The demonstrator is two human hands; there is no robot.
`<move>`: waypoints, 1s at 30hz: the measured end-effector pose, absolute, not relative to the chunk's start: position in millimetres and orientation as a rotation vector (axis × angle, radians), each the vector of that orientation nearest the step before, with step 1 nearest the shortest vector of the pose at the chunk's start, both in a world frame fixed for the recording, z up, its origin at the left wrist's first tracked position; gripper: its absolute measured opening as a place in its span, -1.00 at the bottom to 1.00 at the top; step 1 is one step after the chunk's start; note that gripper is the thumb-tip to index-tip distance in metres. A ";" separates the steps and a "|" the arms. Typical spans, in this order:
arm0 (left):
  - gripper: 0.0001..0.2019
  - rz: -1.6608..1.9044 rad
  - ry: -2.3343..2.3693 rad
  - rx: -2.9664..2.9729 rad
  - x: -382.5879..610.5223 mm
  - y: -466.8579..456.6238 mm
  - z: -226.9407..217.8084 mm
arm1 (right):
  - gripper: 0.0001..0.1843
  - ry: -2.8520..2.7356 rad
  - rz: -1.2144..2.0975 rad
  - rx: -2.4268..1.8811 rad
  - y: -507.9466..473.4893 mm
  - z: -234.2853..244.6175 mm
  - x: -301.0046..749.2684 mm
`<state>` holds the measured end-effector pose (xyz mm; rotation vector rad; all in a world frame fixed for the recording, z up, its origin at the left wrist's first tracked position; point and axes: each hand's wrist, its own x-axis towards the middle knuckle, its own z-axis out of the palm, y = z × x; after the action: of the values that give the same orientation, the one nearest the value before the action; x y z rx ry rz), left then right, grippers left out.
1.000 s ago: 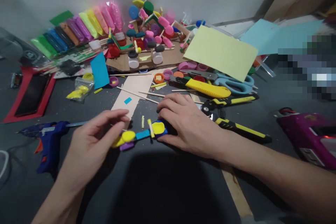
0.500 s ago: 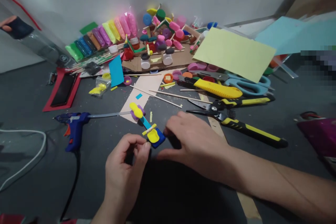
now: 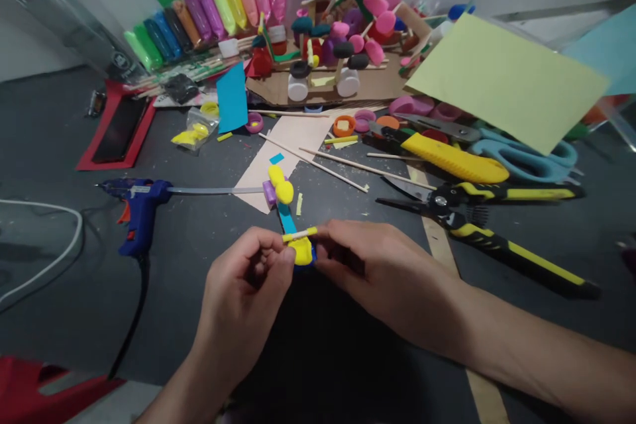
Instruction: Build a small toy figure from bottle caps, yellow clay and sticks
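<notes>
A small craft figure (image 3: 288,218) lies on the dark mat: yellow clay blobs, a purple cap, a blue strip and a blue cap. My left hand (image 3: 248,291) pinches its near end with thumb and forefinger at the yellow blob and short yellow stick. From the right, my right hand (image 3: 382,271) grips the same end, fingers closed on the blue cap. The far end with the purple cap points away from me.
A blue glue gun (image 3: 142,202) lies left, with its cord. Yellow-handled pliers (image 3: 477,225), a yellow utility knife (image 3: 447,159) and blue scissors (image 3: 527,156) lie right. Clay packs (image 3: 209,6), a cardboard model (image 3: 332,53), skewers and a yellow-green sheet (image 3: 501,79) crowd the back.
The figure turned from lying crosswise to pointing away from me. My left hand left its far end and now pinches the near end together with my right hand.
</notes>
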<state>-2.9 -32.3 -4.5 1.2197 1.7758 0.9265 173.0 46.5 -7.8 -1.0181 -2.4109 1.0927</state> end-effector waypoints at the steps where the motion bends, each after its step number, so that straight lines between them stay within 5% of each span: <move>1: -0.87 0.928 1.775 1.214 -3.7 -32.6 -4.6 | -0.87 -2.383 1.054 -0.998 46.2 -7.3 173.5; 30: -0.87 0.977 1.865 1.311 -7.4 -26.8 -5.9 | -0.75 -2.499 0.509 -0.619 67.8 0.5 155.2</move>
<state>-7.4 -26.8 -5.9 1.3109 1.8645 0.9766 155.2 67.8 0.5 -0.6187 -2.4991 0.5089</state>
